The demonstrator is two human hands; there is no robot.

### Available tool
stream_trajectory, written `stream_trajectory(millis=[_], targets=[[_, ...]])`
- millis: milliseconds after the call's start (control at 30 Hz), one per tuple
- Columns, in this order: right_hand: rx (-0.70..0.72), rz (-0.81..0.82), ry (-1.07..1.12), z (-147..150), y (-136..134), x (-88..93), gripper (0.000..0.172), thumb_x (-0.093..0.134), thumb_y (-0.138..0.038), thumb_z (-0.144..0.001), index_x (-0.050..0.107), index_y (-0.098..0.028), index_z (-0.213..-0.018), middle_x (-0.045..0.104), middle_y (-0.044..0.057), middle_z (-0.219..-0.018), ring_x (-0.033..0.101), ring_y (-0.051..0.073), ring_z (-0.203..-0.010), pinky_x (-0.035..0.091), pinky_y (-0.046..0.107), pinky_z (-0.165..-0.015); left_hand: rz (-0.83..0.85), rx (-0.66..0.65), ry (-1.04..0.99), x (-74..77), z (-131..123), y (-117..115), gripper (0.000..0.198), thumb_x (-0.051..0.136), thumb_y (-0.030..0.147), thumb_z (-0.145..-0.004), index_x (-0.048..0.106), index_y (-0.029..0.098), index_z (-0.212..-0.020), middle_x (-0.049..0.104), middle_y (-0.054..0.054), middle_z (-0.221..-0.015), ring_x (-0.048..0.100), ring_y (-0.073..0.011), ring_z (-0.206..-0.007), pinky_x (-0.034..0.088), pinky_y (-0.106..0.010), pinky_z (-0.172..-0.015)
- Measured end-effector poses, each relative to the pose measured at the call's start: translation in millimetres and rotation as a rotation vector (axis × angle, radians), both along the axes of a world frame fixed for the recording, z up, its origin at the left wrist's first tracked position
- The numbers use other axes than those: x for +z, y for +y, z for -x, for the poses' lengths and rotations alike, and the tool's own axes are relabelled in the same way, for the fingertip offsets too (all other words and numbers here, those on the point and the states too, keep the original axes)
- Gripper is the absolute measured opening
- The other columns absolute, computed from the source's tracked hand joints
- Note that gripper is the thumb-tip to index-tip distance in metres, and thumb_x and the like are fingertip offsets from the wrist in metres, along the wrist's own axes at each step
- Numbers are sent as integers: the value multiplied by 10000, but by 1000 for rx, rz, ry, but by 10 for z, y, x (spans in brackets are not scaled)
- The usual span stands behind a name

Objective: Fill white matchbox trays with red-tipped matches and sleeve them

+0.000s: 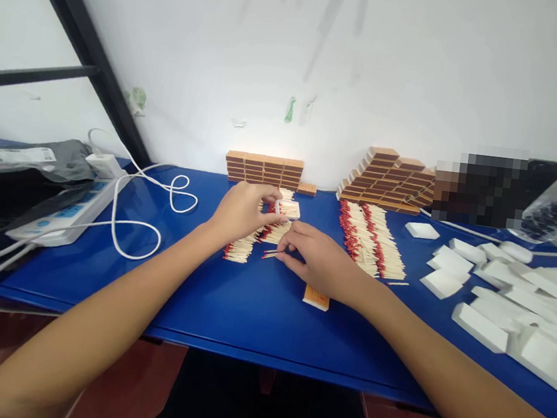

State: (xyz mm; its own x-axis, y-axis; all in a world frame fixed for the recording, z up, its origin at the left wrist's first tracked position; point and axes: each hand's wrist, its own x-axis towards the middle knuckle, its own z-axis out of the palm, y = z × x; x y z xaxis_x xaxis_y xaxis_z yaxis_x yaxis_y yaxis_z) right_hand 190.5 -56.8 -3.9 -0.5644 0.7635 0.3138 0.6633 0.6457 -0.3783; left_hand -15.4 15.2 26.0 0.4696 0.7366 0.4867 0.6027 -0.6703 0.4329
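Observation:
Between the thumb and fingers of my left hand [244, 213] is a small white matchbox tray [290, 209] with matches lying in it. It is held over rows of red-tipped matches [239, 250] spread on the blue table. Close to its right, my right hand [320, 257] pinches a couple of matches [270, 254], their red heads pointing left. An orange matchbox sleeve [316, 298] lies on the table just below my right hand and is partly covered by it. More rows of matches [373, 240] lie to the right, with one loose match [397, 283] in front.
Stacked matchboxes [264, 169] stand against the wall, with a second stack [387, 181] farther right. White trays [514, 296] are heaped at the right. A power strip [70, 209] and looping white cables [115, 210] occupy the left, beside a dark plastic bag [4, 184].

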Motion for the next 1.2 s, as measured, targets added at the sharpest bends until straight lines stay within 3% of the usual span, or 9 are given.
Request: stream_trajectory(millis=[500,667,900,1200], targets=[[-22,42,-39,15,-9,19,81,640,-137,-973,662,-184,-911,650,72,-997,603,191,-881,459,306,-754,-4,14,28,-14,11,13,350,926,369,-769,771,211,-1040,826,-58,-1047,782,-265,-999,580,-372,-887],[12,16,-1,-83,13,103,94,597,-152,-995,638,-198,-924,636,65,-994,607,187,-871,463,296,-749,-9,26,66,-7,16,18,376,925,396,-769,776,209,-1060,825,-65,-1050,780,-283,-1011,572,-378,-881],[-251,-235,76,-322,183,215,87,594,-217,-994,638,-201,-920,615,70,-933,603,225,-855,450,341,-743,80,-122,13,-17,-28,-19,390,947,396,-735,781,213,-1037,828,-38,-1038,788,-250,-989,560,-324,-850],[-241,-279,-8,-311,216,110,76,586,-226,-995,640,-205,-945,628,83,-953,610,249,-892,466,366,-775,173,-246,-60,6,-57,-72,351,949,376,-725,787,216,-992,826,-16,-976,789,-231,-948,565,-303,-817]])
